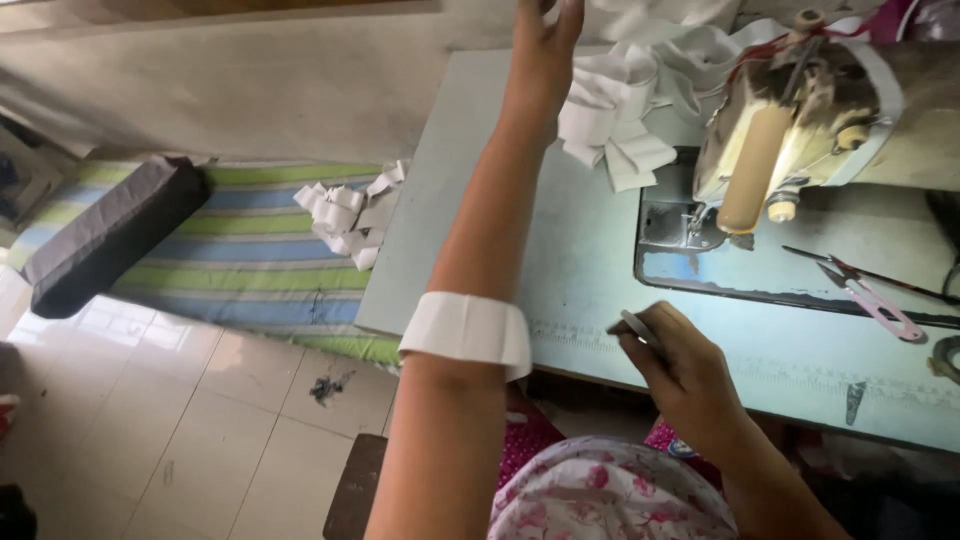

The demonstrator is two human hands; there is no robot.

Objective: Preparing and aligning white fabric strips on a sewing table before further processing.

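The landmark here is the sewing machine (pixel 800 120), which stands at the far right of the pale blue sewing table (pixel 560 270). The heap of white fabric strips (pixel 615 125) lies just to the left of the machine's head, spilling toward the table's far edge. The person's left hand (pixel 545 45) is stretched out across the table to that heap, touching its upper left side; its fingertips run out of view at the top, so how far they are closed on the cloth cannot be told. The heap lies straight ahead of that hand, and the left hand is by far the nearer of the two. One white strip is looped as a band (pixel 468 328) around the left forearm.

The right hand (pixel 690 380) rests at the near edge of the table, well in front of the machine, curled closed around a small dark metal tool (pixel 632 326) whose tip points left and away.

Counted: one machine, one heap on the table, a second smaller pile of white strips (pixel 350 215) off the table's left on a striped mat (pixel 240 255), and one pink thread snips (pixel 880 300) in front of the machine to the right.
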